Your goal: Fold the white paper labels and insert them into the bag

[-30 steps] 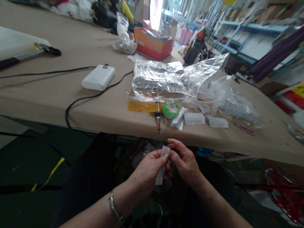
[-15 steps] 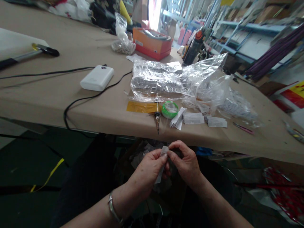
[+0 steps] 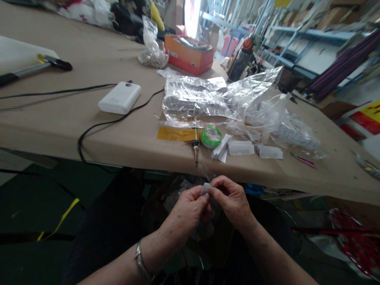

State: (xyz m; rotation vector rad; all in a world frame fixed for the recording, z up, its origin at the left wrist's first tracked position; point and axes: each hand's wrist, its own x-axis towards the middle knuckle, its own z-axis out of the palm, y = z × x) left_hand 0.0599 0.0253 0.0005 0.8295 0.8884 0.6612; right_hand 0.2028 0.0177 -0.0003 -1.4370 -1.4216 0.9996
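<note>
I see the left hand (image 3: 190,204) pinching a small white paper strip (image 3: 205,189) between thumb and fingers, the right hand (image 3: 230,198) pinching its upper end, just off the counter's (image 3: 133,152) front edge.

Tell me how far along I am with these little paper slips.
Probably partway. Done: perhaps the pale pieces below the table edge, though I can't tell whether they're finished slips. In hand: one small slip, pinched between your left hand and right hand. Left: likely the fanned pile and two neater stacks, the middle one and the right one, on the table.
</note>
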